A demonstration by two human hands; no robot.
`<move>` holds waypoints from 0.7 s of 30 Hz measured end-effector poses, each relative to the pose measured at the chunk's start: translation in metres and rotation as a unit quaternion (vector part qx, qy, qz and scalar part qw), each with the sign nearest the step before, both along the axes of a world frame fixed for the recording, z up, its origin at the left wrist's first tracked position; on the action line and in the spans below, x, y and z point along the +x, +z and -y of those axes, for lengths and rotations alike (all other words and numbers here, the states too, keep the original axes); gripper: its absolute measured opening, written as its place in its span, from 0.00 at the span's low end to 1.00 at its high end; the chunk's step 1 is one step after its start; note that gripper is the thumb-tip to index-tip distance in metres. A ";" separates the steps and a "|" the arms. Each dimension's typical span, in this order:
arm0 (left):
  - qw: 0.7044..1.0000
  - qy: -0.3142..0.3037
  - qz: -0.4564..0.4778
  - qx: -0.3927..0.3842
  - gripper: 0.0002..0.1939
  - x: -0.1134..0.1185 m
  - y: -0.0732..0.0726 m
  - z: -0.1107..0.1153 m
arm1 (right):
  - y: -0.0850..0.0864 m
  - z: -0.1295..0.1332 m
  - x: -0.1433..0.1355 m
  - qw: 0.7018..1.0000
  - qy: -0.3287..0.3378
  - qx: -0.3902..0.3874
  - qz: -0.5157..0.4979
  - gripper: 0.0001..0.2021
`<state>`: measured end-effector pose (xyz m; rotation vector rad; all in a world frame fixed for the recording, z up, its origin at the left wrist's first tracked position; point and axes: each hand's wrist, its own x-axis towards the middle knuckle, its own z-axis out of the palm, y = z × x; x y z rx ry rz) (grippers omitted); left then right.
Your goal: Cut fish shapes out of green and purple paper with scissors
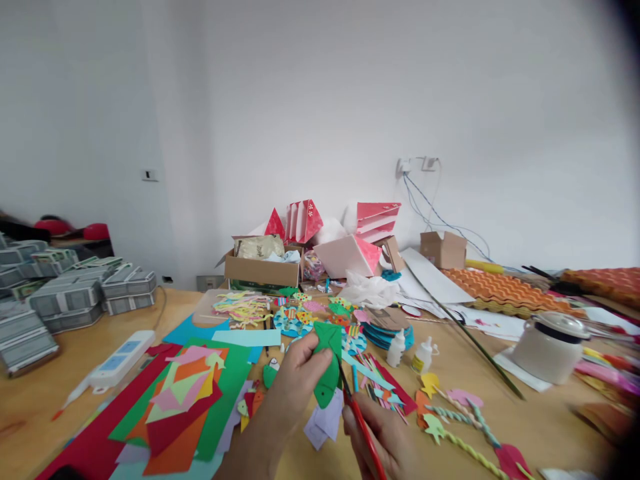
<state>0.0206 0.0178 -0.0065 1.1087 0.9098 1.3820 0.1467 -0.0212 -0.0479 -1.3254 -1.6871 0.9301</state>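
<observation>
My left hand (303, 373) pinches a piece of green paper (327, 387) near the bottom middle of the view, its lower part rounded and marked with drawn lines. In my right hand (383, 433) are red-handled scissors (364, 427), their dark blades pointing up against the paper's right edge. Small pale purple paper pieces (325, 421) lie on the table below the green paper. Left of my left hand lie small coloured fish-like cutouts (249, 405).
Layered coloured sheets (185, 400) and a white glue gun (123, 360) lie left. Glue bottles (396, 348), braided paper strands (457, 443) and a lidded white pot (550, 350) stand or lie right. Behind are a cardboard box (263, 272) and stacked bundles (67, 293) far left.
</observation>
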 end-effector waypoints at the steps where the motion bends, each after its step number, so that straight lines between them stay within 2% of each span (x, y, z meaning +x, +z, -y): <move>1: 1.000 -0.005 -0.004 0.008 0.11 0.000 0.001 0.000 | -0.001 -0.001 0.000 1.000 0.004 0.004 0.002 0.26; 7: 0.996 -0.072 -0.046 0.037 0.13 -0.001 0.011 0.006 | -0.002 -0.003 0.001 1.000 0.014 0.010 0.016 0.25; 12: 0.996 -0.066 -0.047 0.043 0.14 -0.001 0.012 0.006 | 0.003 0.000 0.002 1.000 0.018 -0.006 0.014 0.25; 16: 0.996 -0.077 -0.032 0.019 0.14 -0.001 0.008 0.003 | 0.004 0.001 0.004 1.000 0.017 -0.009 0.018 0.23; 21: 0.999 -0.038 -0.003 0.008 0.14 -0.001 0.003 0.001 | 0.002 0.000 0.006 1.000 0.022 -0.006 0.020 0.21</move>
